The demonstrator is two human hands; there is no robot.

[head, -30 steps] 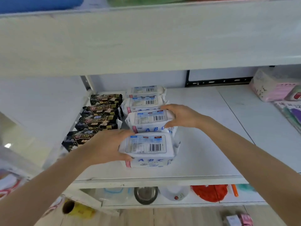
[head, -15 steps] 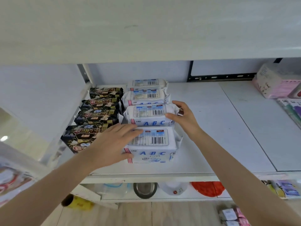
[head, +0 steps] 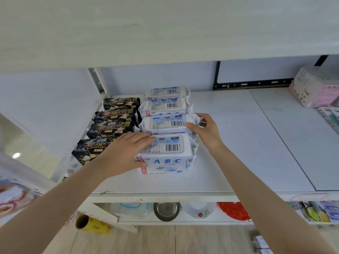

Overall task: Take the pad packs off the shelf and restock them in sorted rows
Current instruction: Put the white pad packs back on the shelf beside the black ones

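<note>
Several white ABC pad packs stand in a row running front to back on the white shelf [head: 234, 147]. My left hand [head: 124, 153] rests on the left end of the front white pack [head: 168, 162], fingers flat on its top and thumb against its front face. My right hand [head: 207, 131] grips the right end of the second white pack [head: 165, 123], thumb on top and fingers curled round the end. Two more white packs [head: 165, 105] stand behind. Left of them runs a row of several black pad packs [head: 110, 128].
A pink and white pack [head: 315, 88] sits at the shelf's back right. The upper shelf board [head: 165, 33] hangs low overhead. The lower shelf holds a steel bowl [head: 167, 210], a red item [head: 233, 210] and a yellow film roll [head: 91, 223].
My left hand's fingers have flattened onto the front pack's top. My right hand slid from the second pack's top to its right end. The white row looks tighter.
</note>
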